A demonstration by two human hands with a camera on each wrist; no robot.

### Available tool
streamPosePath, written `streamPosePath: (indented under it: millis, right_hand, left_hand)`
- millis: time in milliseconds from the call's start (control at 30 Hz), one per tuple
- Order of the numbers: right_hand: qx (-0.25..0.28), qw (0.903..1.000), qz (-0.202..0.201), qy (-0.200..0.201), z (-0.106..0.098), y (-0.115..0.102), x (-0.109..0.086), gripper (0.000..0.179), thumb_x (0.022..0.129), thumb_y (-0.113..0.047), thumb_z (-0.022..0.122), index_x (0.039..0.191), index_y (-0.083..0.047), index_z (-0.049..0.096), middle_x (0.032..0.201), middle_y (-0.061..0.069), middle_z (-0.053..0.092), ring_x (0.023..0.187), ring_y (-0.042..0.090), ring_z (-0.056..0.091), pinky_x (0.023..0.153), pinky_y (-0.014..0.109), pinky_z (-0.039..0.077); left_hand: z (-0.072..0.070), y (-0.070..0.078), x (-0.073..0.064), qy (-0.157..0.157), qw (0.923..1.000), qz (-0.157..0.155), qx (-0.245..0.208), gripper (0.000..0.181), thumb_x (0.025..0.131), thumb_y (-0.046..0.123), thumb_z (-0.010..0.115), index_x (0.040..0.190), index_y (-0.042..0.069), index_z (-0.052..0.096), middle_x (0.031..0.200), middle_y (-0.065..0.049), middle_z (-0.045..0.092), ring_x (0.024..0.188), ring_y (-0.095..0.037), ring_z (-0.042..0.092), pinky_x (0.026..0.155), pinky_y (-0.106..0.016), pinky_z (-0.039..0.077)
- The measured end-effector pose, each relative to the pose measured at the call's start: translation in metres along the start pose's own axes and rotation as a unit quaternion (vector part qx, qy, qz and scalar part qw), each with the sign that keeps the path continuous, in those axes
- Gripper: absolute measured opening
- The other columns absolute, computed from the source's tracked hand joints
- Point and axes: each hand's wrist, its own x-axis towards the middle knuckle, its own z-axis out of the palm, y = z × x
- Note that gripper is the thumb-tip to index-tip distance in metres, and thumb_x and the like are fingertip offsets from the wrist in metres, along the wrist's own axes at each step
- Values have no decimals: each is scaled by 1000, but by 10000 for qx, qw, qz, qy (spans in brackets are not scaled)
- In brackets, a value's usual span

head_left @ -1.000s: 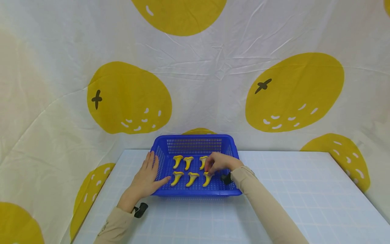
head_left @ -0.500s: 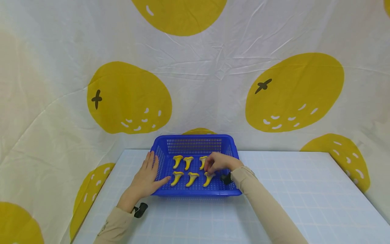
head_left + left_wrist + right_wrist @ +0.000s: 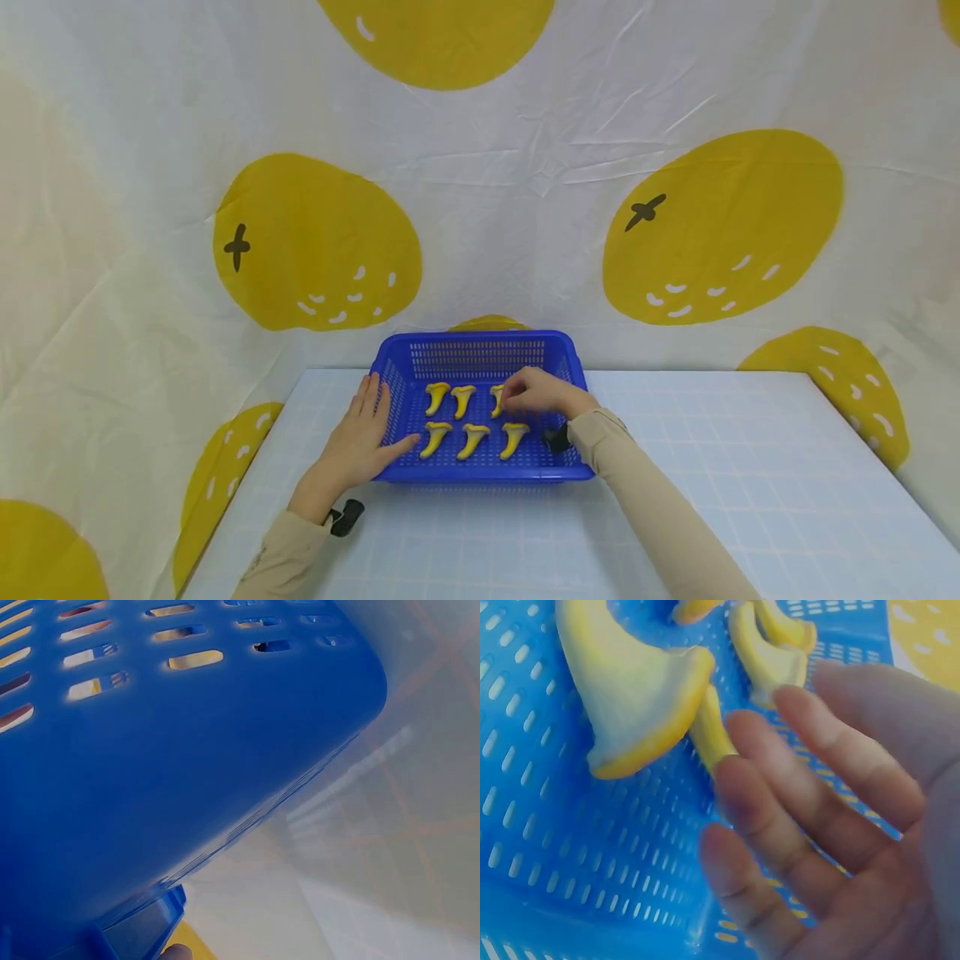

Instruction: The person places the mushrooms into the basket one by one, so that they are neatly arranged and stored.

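Observation:
A blue mesh basket (image 3: 487, 474) holds yellow chanterelle mushrooms in two rows of 3. My left hand (image 3: 356, 437) lies with straight, spread fingers on the basket's left rim, its thumb reaching inward. In the left wrist view the basket's wall (image 3: 187, 757) fills most of the picture, and a fingertip (image 3: 177, 952) shows at the bottom. Just above the front right chanterelle (image 3: 513, 442) is my right hand (image 3: 538, 392), which partly covers the back right chanterelle (image 3: 497, 402). Its fingers (image 3: 742, 795) are loosely bent and hold nothing, close beside a large chanterelle (image 3: 637, 690) in the right wrist view.
The basket stands at the back of a pale blue checked table (image 3: 720, 467). Behind it hangs a white cloth (image 3: 510, 242) printed with large yellow fruit. Black wrist cameras sit under the left wrist (image 3: 345, 517) and beside the right wrist (image 3: 557, 439).
My right hand has let go of the front right chanterelle and risen slightly away from it. That chanterelle shifted a little to the right before this. My left hand has stayed in place.

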Motion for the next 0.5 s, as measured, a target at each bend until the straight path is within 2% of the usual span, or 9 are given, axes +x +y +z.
streamPosePath:
  millis: [133, 233, 367, 500]
  right_hand:
    - [213, 9991, -94, 345, -4, -4, -4, 17, 96, -12, 63, 98, 1, 73, 91, 14, 72, 82, 37, 66, 70, 43, 57]
    - [209, 9981, -90, 578, -12, -13, -12, 15, 97, -13, 63, 98, -2, 74, 92, 13, 72, 87, 38, 66, 75, 47, 57]
    - [-79, 9963, -259, 820, -27, -26, -24, 11, 96, -16, 65, 95, -9, 74, 86, 4, 70, 80, 29, 66, 71, 38, 57]
    - [-364, 9918, -477, 1127, -42, -36, -37, 10, 95, -18, 67, 92, -11, 74, 84, 2, 69, 74, 18, 62, 68, 32, 54]
  left_hand:
    - [2, 0, -2, -26, 10000, 11, 21, 102, 94, 59, 55, 151, -15, 16, 160, -33, 3, 148, -47, 2, 115, -59, 21]
    - [3, -1, -1, -8, 10000, 42, -16, 101, 94, 59, 56, 151, -15, 17, 160, -33, 3, 148, -48, 3, 115, -59, 21]
    - [3, -2, 1, 11, 10000, 56, -47, 101, 94, 59, 56, 151, -15, 16, 160, -33, 3, 147, -48, 3, 115, -59, 21]
    - [3, -6, 5, -49, 9999, 31, -112, 102, 93, 60, 55, 151, -14, 16, 160, -33, 2, 147, -48, 2, 115, -60, 21]
